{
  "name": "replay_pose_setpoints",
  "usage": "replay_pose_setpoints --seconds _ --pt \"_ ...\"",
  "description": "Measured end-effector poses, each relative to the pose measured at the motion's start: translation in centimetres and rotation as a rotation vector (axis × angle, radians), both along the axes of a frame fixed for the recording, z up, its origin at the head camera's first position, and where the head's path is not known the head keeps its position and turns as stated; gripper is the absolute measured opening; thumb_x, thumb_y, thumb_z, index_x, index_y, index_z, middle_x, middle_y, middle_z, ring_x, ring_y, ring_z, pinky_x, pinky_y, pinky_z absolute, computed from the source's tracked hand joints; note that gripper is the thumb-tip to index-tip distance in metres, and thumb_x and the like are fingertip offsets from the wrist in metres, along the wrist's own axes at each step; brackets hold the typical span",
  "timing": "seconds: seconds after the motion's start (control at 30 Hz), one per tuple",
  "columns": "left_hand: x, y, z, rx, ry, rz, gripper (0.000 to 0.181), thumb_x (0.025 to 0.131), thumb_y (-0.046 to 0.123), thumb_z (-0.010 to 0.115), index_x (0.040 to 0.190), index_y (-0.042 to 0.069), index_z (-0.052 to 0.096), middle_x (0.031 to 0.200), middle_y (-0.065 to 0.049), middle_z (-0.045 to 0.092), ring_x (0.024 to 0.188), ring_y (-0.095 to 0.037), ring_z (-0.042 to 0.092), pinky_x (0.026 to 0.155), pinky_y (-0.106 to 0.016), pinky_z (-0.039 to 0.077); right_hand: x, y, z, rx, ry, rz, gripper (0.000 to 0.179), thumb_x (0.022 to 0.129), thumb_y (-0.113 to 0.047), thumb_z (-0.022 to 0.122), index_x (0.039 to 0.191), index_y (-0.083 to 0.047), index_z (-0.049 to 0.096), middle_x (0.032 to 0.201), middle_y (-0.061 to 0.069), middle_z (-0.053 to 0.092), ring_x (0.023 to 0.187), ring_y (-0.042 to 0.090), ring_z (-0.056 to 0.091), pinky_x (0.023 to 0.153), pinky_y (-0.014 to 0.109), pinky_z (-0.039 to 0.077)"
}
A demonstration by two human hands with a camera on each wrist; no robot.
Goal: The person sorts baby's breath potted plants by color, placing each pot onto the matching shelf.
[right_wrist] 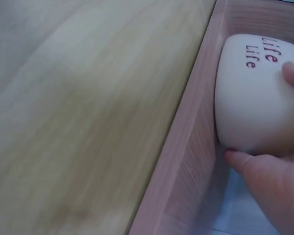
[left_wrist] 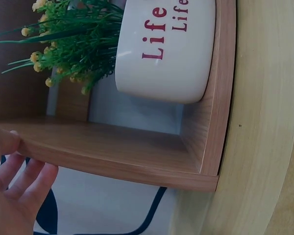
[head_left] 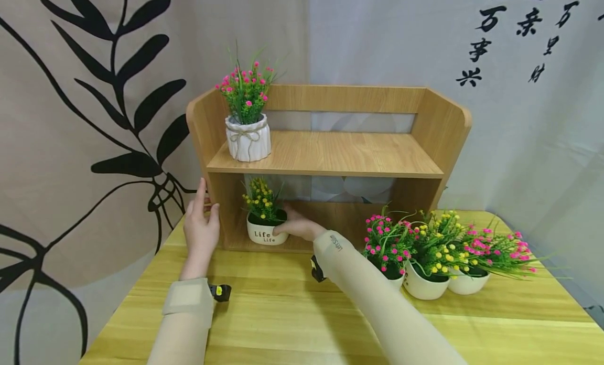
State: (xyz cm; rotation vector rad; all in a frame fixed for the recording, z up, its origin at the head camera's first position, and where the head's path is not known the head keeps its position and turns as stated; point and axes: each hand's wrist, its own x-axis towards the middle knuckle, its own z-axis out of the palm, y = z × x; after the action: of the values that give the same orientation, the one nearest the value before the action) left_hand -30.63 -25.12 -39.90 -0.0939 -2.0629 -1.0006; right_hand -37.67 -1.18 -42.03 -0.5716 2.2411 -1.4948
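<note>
In the head view my right hand (head_left: 302, 224) grips a white flowerpot (head_left: 265, 235) lettered "Life" with yellow artificial flowers (head_left: 261, 200). The pot is at the left end of the lower level of a wooden shelf (head_left: 325, 168). Up close, in the right wrist view, the thumb and a finger press the pot (right_wrist: 257, 98) from two sides; the other fingers are out of sight. My left hand (head_left: 202, 231) touches the shelf's left side panel. In the left wrist view, that hand (left_wrist: 19, 181) has its thumb at the panel's edge and its fingers along the outside.
A white twine-tied pot (head_left: 248, 139) with pink flowers stands at the upper level's left end. Several potted flowers, pink and yellow, crowd the table (head_left: 264, 312) right of the shelf, among them a yellow-flowered pot (head_left: 426, 281). A patterned curtain (head_left: 533, 129) hangs behind.
</note>
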Motion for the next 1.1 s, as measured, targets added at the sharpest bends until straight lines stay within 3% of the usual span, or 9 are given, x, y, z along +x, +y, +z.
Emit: replay_pose_setpoints --seconds 0.13,0.3,0.5,0.7,0.9,1.1 --pt "0.0 0.1 0.0 -0.005 0.005 0.003 0.073 0.094 -0.001 0.058 0.154 0.03 0.029 0.108 -0.026 0.054 0.095 -0.04 0.058 0.07 -0.05 0.052 -0.1 -0.3 -0.4 -0.028 0.014 -0.032 0.099 0.08 -0.008 0.07 0.156 -0.011 0.008 0.16 0.011 0.011 0.144 0.025 0.016 0.112 0.044 0.025" --pt "0.0 0.1 0.0 -0.006 0.014 0.001 0.071 0.095 -0.001 0.058 0.153 0.029 0.03 0.108 -0.026 0.054 0.094 -0.04 0.058 0.07 -0.05 0.053 -0.2 -0.3 -0.6 -0.023 0.049 -0.052 0.094 0.078 -0.007 0.07 0.155 -0.011 0.015 0.157 0.011 0.022 0.14 0.025 0.027 0.109 0.042 0.031" --pt "-0.1 0.2 -0.2 -0.002 0.022 0.003 0.071 0.094 -0.002 0.058 0.153 0.028 0.031 0.109 -0.026 0.054 0.094 -0.04 0.058 0.069 -0.049 0.053 -0.1 0.2 -0.7 -0.018 0.068 -0.029 0.091 0.077 -0.007 0.069 0.153 -0.011 0.021 0.156 0.011 0.022 0.141 0.025 0.025 0.11 0.043 0.03" --pt "-0.2 0.4 -0.3 -0.001 0.024 -0.007 0.072 0.094 -0.002 0.058 0.153 0.029 0.03 0.109 -0.026 0.054 0.094 -0.039 0.059 0.068 -0.048 0.052 0.0 0.4 -0.9 -0.027 0.049 -0.045 0.093 0.078 -0.007 0.067 0.155 -0.013 0.017 0.158 0.009 0.02 0.139 0.024 0.028 0.106 0.043 0.033" --pt "-0.3 0.5 -0.2 -0.009 0.022 0.0 0.071 0.094 -0.001 0.058 0.153 0.028 0.031 0.108 -0.027 0.054 0.094 -0.04 0.059 0.069 -0.048 0.052 1.0 -0.4 -1.4 -0.075 0.095 -0.158 0.092 0.081 -0.008 0.069 0.155 -0.012 0.014 0.156 0.012 0.02 0.139 0.027 0.028 0.104 0.045 0.036" --pt "-0.1 0.2 -0.1 0.008 0.008 0.026 0.07 0.095 0.0 0.058 0.153 0.029 0.031 0.109 -0.026 0.054 0.096 -0.04 0.059 0.069 -0.046 0.05 4.1 -2.0 -1.0 -0.139 0.167 -0.343 0.095 0.083 -0.011 0.068 0.155 -0.011 0.008 0.157 0.016 0.015 0.142 0.029 0.021 0.107 0.046 0.033"
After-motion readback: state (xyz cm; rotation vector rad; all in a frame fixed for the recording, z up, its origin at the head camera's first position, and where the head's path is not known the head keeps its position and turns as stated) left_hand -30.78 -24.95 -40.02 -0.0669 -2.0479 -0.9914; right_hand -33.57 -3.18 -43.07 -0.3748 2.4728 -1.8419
